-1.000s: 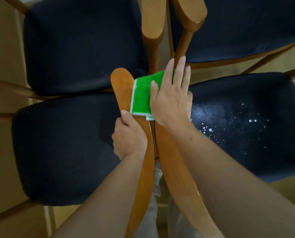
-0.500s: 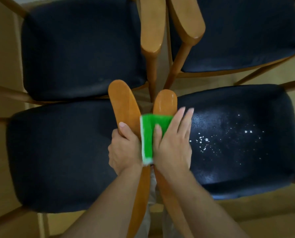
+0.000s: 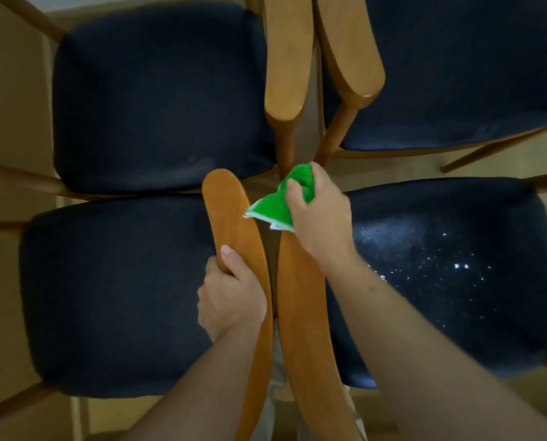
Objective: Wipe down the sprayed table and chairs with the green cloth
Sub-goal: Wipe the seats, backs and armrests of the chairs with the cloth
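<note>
I look straight down on several wooden chairs with dark blue seats. My right hand (image 3: 321, 214) grips the bunched green cloth (image 3: 277, 205) over the far tip of the near right chair's wooden armrest (image 3: 300, 313). My left hand (image 3: 230, 297) grips the near left chair's wooden armrest (image 3: 230, 218) about halfway along, thumb on top. The near right seat (image 3: 456, 281) carries white spray droplets and a wet sheen. The near left seat (image 3: 116, 297) looks dry.
Two more chairs stand at the far side, their seats (image 3: 157, 100) (image 3: 456, 68) dark and their wooden armrests (image 3: 288, 58) (image 3: 351, 49) reaching toward my hands. Beige floor (image 3: 7, 100) shows between the chair frames. My pale trouser legs (image 3: 278, 409) show between the near armrests.
My right hand slid the cloth back along the right armrest, then forward to its tip, where its fingers closed and bunched the cloth. My left hand stayed gripping the left armrest.
</note>
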The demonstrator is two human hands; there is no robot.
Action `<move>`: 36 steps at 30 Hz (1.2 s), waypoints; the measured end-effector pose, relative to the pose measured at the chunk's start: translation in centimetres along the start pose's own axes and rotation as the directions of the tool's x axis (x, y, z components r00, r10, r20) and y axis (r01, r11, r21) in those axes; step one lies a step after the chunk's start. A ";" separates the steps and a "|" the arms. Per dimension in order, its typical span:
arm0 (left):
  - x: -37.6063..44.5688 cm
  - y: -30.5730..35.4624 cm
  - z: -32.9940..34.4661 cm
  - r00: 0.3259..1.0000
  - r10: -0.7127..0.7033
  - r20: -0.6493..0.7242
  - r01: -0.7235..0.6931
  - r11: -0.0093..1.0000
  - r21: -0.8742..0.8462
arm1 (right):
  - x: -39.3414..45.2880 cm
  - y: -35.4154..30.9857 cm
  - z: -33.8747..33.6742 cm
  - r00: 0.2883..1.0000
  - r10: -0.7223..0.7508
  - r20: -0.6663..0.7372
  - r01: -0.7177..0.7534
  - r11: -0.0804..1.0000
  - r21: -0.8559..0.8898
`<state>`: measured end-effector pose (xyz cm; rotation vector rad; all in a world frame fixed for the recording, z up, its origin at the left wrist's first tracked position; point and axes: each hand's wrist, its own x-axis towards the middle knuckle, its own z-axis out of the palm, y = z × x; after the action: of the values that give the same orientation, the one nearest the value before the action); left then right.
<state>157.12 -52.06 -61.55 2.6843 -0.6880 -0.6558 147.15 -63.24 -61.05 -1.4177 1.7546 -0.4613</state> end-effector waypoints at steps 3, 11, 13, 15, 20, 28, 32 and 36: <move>-0.1 0.0 -0.2 1.000 0.008 0.014 -0.008 1.000 0.001 | -5.1 1.0 0.9 0.999 0.044 -0.027 -0.044 0.999 0.002; -0.2 0.2 -0.4 1.000 0.008 0.001 -0.008 1.000 0.030 | -10.4 2.2 0.5 0.979 0.183 0.088 -0.182 0.983 -0.019; -0.3 0.1 -0.3 1.000 0.009 -0.005 -0.009 1.000 0.030 | -7.4 0.9 0.4 0.985 0.171 0.026 -0.173 0.983 0.062; -0.2 0.0 -0.2 1.000 0.008 -0.013 -0.008 1.000 0.030 | -2.8 -0.3 0.3 0.986 0.164 -0.043 -0.161 0.984 0.071; -0.3 -0.1 -0.2 0.999 0.010 -0.031 -0.009 1.000 0.024 | 4.6 -0.8 -0.9 0.963 0.156 0.220 -0.159 0.987 -0.004; -0.1 0.0 -0.1 0.997 0.015 -0.071 -0.011 0.998 0.065 | -5.2 1.7 -0.1 0.982 0.183 0.047 -0.189 0.967 0.171; -0.5 0.3 -0.6 0.998 0.005 -0.062 -0.003 1.000 0.028 | -12.5 4.4 0.0 0.968 0.204 0.145 -0.216 0.974 0.070; -2.2 1.0 -1.6 0.975 0.207 -0.081 -0.199 0.975 0.095 | -17.9 8.3 -0.7 0.907 0.229 0.354 -0.246 0.969 0.005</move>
<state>155.81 -51.58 -59.06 2.6530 -0.9702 -0.4585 142.00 -44.21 -60.07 -1.1484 1.5824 -0.1088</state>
